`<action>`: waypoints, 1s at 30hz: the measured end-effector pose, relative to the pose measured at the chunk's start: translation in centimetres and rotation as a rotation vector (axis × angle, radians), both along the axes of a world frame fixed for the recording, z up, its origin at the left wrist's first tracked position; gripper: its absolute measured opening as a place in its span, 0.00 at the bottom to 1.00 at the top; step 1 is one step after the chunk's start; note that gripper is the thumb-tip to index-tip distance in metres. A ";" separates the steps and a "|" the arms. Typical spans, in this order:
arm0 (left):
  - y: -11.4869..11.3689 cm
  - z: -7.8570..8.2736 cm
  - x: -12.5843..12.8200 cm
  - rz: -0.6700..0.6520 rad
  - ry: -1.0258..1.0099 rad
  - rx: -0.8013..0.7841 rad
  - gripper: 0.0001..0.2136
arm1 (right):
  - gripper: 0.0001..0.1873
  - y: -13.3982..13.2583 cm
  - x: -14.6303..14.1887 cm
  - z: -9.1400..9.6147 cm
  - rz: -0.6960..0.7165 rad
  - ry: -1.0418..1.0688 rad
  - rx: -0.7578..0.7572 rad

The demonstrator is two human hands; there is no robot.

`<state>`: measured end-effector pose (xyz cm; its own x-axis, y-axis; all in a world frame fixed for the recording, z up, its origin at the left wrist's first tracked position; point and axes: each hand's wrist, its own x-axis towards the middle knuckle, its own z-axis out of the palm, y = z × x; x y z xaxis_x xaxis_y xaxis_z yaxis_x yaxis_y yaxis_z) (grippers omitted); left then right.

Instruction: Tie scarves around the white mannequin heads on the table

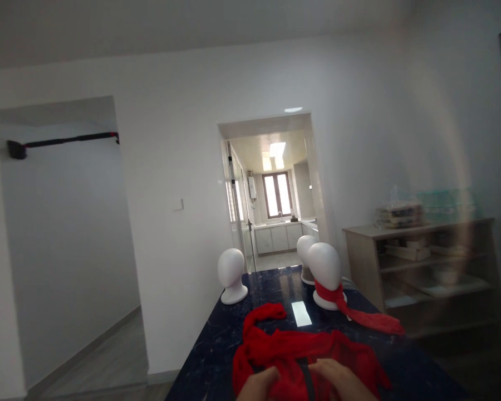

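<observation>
A heap of red cloth, apparently scarves, lies across the near part of the dark blue marbled table. At the bottom edge my left hand is closed on the cloth, its thumb lying on top. My right hand grips the cloth a little to the right, its tip pointing inward; the other fingers of both hands are hidden or cut off. Between them a dark strip runs over the red cloth. Farther back, a white mannequin head wears a red scarf round its neck, one end trailing rightward.
Another white mannequin head stands at the table's left edge. A third one is partly hidden behind the scarfed head. To the right stands a wooden shelf unit with packages on top. Beyond the table, a doorway opens onto a kitchen.
</observation>
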<state>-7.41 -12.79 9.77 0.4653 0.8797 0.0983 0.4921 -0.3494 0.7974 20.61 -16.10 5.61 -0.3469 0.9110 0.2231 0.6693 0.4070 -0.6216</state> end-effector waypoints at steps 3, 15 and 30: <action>-0.2 6.5 -0.5 -0.032 -0.341 -0.256 0.06 | 0.39 -0.6 -0.9 1.1 0.045 0.189 -0.017; -1.4 30.6 5.5 -0.395 -0.566 -0.382 0.10 | 0.27 4.9 -7.2 16.7 0.183 0.836 0.116; 0.4 33.9 0.0 -0.381 0.226 0.270 0.40 | 0.14 1.1 2.7 35.7 0.523 0.844 -0.190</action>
